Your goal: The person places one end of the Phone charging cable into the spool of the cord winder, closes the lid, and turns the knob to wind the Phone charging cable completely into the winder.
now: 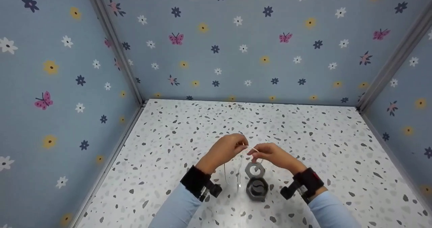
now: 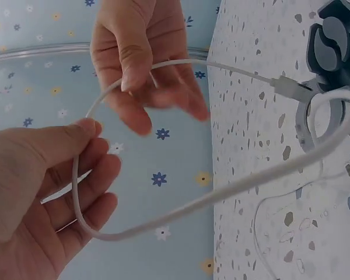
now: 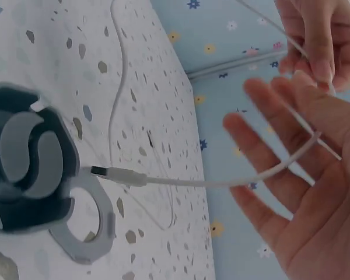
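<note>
A white USB cable (image 2: pixel 163 220) runs through both hands in a loose loop. My left hand (image 1: pixel 225 149) pinches it between thumb and fingertips, the other fingers lightly bent beside it. Close by on the right, my right hand (image 1: pixel 275 157) holds the cable under its thumb, its other fingers spread. From the right hand the cable's end hangs out with a white plug (image 3: pixel 125 176) that has a dark tip. Below the hands are a grey hexagonal ring (image 3: pixel 106 224) and a dark hexagonal case (image 1: pixel 257 198) with two curved grey pieces inside.
More thin cable (image 3: pixel 118 87) trails over the speckled white tabletop (image 1: pixel 175 137) left of the case. Blue flowered panels (image 1: pixel 236 62) with metal edge strips enclose the table at the back and both sides. Black cameras (image 1: pixel 308 184) are strapped to both wrists.
</note>
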The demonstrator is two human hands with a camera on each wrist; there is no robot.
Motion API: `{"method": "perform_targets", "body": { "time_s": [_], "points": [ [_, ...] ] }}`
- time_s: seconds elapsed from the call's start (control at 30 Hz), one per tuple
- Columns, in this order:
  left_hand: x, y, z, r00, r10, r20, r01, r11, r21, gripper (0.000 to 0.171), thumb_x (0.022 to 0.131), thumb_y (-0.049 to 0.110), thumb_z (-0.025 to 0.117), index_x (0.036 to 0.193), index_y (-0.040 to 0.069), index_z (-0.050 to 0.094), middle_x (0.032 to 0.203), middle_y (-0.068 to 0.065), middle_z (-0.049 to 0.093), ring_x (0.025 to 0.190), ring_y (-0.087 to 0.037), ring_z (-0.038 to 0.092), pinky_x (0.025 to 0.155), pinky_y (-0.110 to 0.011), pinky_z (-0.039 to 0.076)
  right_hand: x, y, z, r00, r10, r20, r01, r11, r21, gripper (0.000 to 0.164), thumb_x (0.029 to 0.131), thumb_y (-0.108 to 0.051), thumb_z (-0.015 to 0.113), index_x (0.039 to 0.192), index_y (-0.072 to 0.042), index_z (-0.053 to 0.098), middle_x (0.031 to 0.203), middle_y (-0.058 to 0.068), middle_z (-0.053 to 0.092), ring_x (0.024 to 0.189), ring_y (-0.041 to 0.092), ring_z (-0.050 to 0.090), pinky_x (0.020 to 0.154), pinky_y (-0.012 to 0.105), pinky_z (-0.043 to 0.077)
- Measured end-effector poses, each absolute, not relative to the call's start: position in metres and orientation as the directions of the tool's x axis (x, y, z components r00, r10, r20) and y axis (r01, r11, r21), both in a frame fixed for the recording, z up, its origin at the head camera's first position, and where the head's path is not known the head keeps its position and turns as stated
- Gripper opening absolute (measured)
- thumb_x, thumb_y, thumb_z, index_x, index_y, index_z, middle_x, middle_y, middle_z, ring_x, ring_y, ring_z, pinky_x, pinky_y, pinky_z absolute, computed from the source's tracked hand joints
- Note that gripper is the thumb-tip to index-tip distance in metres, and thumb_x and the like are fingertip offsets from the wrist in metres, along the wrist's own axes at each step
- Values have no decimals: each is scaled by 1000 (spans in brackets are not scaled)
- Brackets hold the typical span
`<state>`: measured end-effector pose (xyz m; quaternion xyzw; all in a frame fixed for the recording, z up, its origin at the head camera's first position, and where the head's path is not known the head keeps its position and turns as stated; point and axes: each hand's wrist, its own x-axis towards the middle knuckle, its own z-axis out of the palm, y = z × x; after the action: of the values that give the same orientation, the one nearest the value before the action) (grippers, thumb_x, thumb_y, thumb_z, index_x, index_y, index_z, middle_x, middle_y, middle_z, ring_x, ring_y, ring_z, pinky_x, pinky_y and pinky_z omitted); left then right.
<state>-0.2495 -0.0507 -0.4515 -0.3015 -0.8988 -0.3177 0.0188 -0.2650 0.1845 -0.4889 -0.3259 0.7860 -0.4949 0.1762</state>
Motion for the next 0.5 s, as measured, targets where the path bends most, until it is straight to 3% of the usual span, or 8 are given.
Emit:
{"method": "perform_targets", "body": {
  "time_s": [0.13,0.23,0.37,0.5],
  "points": [
    [-255,-65,-463,-823,559,99,409,463,787,17,98,21,59,107,11,67,80,3,62,69,-20,61,60,-22,47,-277,212,-488,-765,-639,76,-279,223,-934,26,99,-14,55,109,9,64,83,0,68,75,17,66,77,30,55],
    [-263,-78,-474,-808,589,14,263,339,903,24,98,23,58,111,5,67,76,4,57,65,-21,54,60,-24,45,-285,237,-482,-819,-567,90,-270,241,-932,27,98,-14,57,107,10,63,77,-4,64,68,9,61,64,26,54],
    [-272,-100,-488,-832,553,-46,128,272,954,28,97,27,59,109,3,68,78,6,56,68,-12,48,66,-24,45,-293,280,-473,-897,-431,96,-246,309,-919,29,98,-17,57,107,10,63,79,-5,63,72,8,60,65,22,53],
    [-279,-125,-494,-875,481,-52,116,313,943,26,97,30,60,105,8,71,85,6,60,75,-12,51,69,-25,45,-297,328,-470,-952,-294,85,-207,413,-887,33,99,-23,57,110,7,64,83,-7,62,77,8,60,71,22,52]
  ]
}}
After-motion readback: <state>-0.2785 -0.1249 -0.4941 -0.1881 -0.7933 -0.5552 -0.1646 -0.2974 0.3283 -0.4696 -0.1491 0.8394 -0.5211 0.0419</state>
